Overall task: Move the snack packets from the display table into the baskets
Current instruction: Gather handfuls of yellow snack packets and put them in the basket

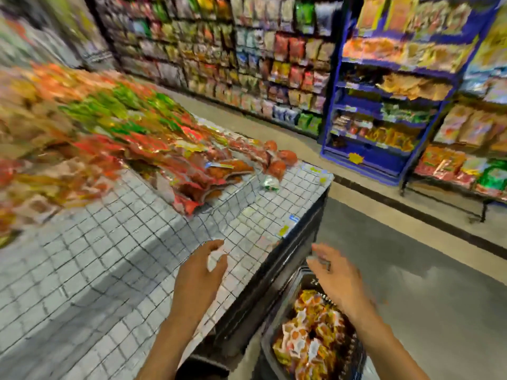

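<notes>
- Hands: left hand [201,272] hovers over the display table [109,242] at its near corner, fingers loosely spread and slightly bent, gripping nothing as far as the blur allows. Right hand [336,281] is just off the table's near edge, fingers spread, empty.
- Snack packets [192,165] sit heaped on the far side of the table, well apart from both hands. Round orange packs [279,160] lie at the table's far corner, and one small green-white packet [270,183] lies loose near them.
- Basket [270,352] stands on the floor against the table's near corner, already loaded with orange-yellow packets [310,333].
- Risk: the heap slopes toward the bare grid top, so pulling one packet from low down could slide several others loose.
- Risk: the round packs at the table's far corner could roll off the edge if nudged during a reach.
- Risk: glossy film is slippery, so a big handful may shed packets between table and basket.
- Risk: the basket looks fairly full, so a tossed packet could bounce over the rim.
- Risk: heavy motion blur suggests a fast head turn, so a grab may be misjudged.
</notes>
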